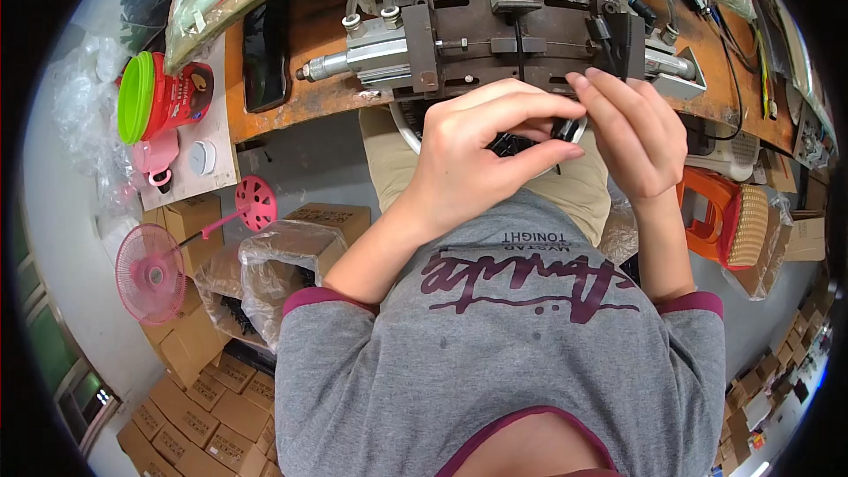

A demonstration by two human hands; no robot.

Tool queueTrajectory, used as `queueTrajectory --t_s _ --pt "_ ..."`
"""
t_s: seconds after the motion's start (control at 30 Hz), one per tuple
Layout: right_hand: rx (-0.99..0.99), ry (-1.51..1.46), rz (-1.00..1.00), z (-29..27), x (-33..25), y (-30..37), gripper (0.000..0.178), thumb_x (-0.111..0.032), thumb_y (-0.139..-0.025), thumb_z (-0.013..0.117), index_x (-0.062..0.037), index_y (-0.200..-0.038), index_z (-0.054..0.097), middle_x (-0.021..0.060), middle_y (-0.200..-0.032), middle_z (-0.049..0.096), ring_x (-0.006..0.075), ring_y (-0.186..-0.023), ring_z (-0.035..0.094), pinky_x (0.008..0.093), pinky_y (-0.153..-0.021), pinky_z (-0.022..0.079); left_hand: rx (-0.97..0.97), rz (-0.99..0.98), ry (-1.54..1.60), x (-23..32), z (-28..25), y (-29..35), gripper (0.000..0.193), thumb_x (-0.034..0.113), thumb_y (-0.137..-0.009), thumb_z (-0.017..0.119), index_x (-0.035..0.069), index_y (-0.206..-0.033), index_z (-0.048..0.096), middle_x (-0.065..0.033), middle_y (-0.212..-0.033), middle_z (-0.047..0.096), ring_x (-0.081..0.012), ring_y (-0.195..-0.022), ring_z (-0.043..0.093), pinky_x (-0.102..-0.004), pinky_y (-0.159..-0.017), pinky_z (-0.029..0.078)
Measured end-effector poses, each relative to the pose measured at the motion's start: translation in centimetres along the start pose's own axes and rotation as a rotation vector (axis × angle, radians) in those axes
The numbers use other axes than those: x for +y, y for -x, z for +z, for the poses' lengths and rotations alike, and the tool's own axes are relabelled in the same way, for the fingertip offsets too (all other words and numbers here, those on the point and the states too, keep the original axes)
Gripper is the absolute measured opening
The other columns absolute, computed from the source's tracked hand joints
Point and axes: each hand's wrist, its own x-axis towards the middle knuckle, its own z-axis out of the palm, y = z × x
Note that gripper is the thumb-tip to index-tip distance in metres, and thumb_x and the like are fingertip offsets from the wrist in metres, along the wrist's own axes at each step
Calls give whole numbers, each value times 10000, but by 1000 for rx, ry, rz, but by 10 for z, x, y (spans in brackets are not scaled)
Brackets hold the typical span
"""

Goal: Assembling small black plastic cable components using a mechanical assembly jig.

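Note:
My left hand [481, 132] is over my lap, its thumb and forefinger closed around a small black part [565, 130]. My right hand [634, 128] meets it from the other side, fingers bent together and their tips by the left forefinger. Its thumb is hidden, and whatever it pinches cannot be made out. Below the hands, a white-rimmed container [408, 131] rests on my lap with several black pieces [508, 143] in it, mostly covered by the left hand. Just beyond stands a metal fixture [477, 44] with an air cylinder [375, 60] on its left.
A dark phone [266, 57] lies on the wooden bench [238, 119]. To the left are a red tub [181, 93], a white round cap [203, 156] and a pink fan [152, 276]. An orange stool [714, 216] stands at right. Cartons [190, 420] cover the floor at lower left.

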Motion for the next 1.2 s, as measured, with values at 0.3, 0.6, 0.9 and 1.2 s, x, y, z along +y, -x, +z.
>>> queueTrajectory --t_s 0.3,0.6,0.9,1.2 --pt "212 -426 509 -1 3 -9 217 93 -872 649 63 -1086 646 165 -1041 711 205 -903 713 286 -821 558 181 272 -711 -34 5 8 275 77 -669 824 30 -919 721 -89 -1087 708 -182 -755 682 -274 -657 556" --pt "287 -1102 957 -23 -10 -10 173 -15 -956 591 52 -1108 546 224 -1006 686 186 -757 690 288 -670 583 83 316 -1003 -40 1 2 265 161 -679 818 96 -919 726 -26 -1148 714 -167 -647 636 -272 -606 496" --pt "386 -1853 1090 -16 -1 -18 180 -69 -951 622 7 -1084 528 241 -1057 673 245 -854 719 336 -745 607 82 16 -536 -4 -2 -2 457 28 -742 806 -8 -1173 660 -114 -1253 661 -179 -823 682 -285 -687 533" --pt "250 -1934 1163 2 3 -31 219 -154 -971 625 -4 -1056 490 226 -951 692 220 -688 717 264 -586 588 -7 165 -247 13 -12 -18 388 -131 -792 691 -44 -1168 654 -138 -1084 646 -190 -884 673 -267 -734 570"
